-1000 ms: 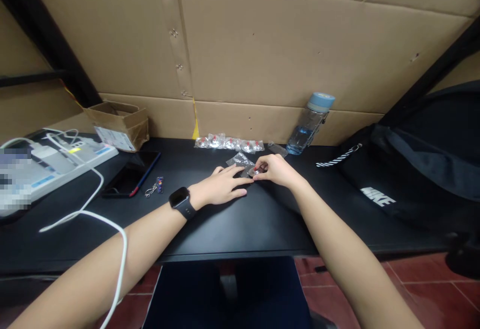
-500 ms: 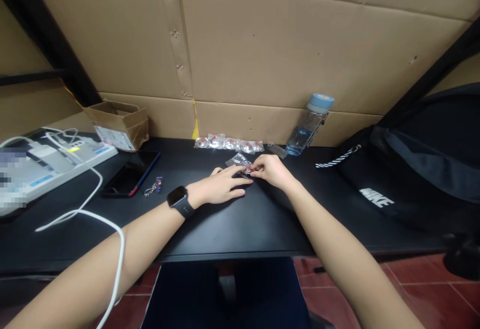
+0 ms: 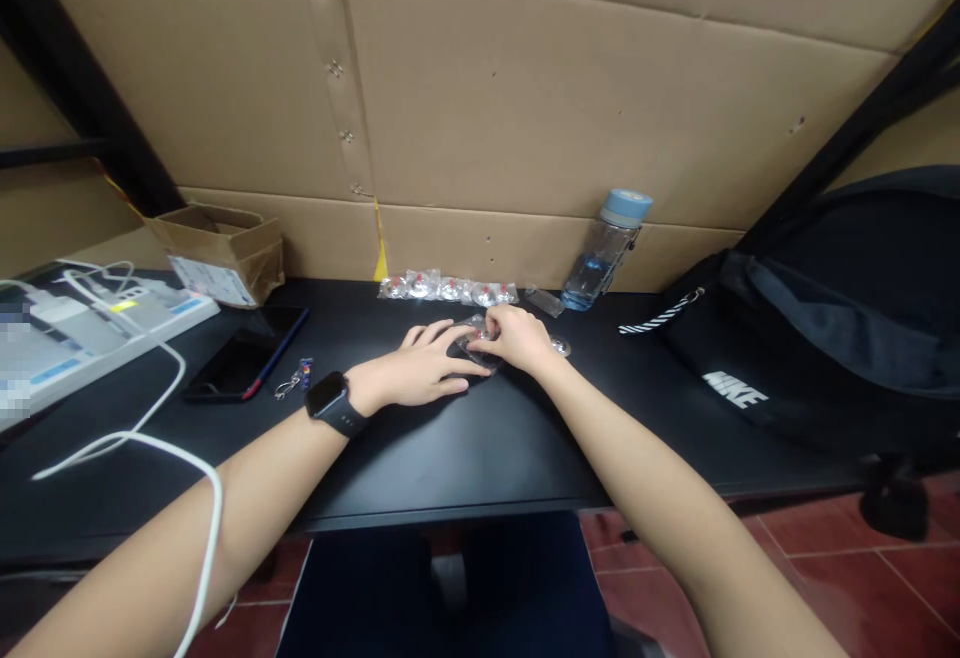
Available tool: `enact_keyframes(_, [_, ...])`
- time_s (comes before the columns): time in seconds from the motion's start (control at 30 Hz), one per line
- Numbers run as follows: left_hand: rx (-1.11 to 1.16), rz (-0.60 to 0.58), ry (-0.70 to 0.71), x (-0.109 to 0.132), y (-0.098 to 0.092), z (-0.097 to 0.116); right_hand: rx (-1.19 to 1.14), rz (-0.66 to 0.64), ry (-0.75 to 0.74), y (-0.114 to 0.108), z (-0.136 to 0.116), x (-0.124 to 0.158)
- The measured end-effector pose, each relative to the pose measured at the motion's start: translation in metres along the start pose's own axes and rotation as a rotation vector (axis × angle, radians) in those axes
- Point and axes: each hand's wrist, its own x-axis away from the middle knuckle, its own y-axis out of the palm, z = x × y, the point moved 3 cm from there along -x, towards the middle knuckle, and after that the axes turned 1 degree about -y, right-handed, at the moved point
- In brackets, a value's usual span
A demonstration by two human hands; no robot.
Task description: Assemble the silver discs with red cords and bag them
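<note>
My left hand (image 3: pixel 420 368), a dark smartwatch (image 3: pixel 328 396) at its wrist, lies with fingers spread on the black desk. Its fingertips rest at the edge of a clear plastic bag (image 3: pixel 471 346). Bent over the same bag, my right hand (image 3: pixel 521 340) pinches a small red-and-silver piece (image 3: pixel 480 335), mostly hidden by the fingers. A round silver disc (image 3: pixel 560 346) lies just right of that hand. Behind both hands is a row of several clear packets (image 3: pixel 450 288), each with silver and red parts inside.
A water bottle (image 3: pixel 606 250) with a blue lid stands at the back, near a clear wrapper (image 3: pixel 544 301). A black backpack (image 3: pixel 810 338) occupies the right. On the left are a carton (image 3: pixel 225 248), phone (image 3: pixel 247 353), keychain (image 3: pixel 294 378), power strip (image 3: pixel 112 338) and white cable (image 3: pixel 214 528).
My right hand has shifted slightly left and turned further over the bag. The silver disc now shows beside it. My left hand stays flat, and the whole view has swung slightly.
</note>
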Motion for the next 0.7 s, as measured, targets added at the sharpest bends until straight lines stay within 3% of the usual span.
enact_keyframes(0.17, [-0.017, -0.011, -0.013, 0.002, -0.001, 0.000, -0.088, -0.095, -0.100, -0.008, 0.006, 0.003])
enact_keyframes(0.37, [-0.013, -0.003, 0.055, 0.002, -0.002, 0.005, -0.030, -0.044, 0.008, -0.004, 0.002, 0.004])
enact_keyframes(0.57, [0.051, 0.029, 0.144, 0.002, -0.022, 0.002, -0.354, -0.224, -0.170, -0.017, 0.010, 0.008])
enact_keyframes(0.7, [0.105, 0.066, 0.173, 0.001, -0.030, 0.000, -0.490, -0.367, -0.207, -0.027, 0.025, 0.013])
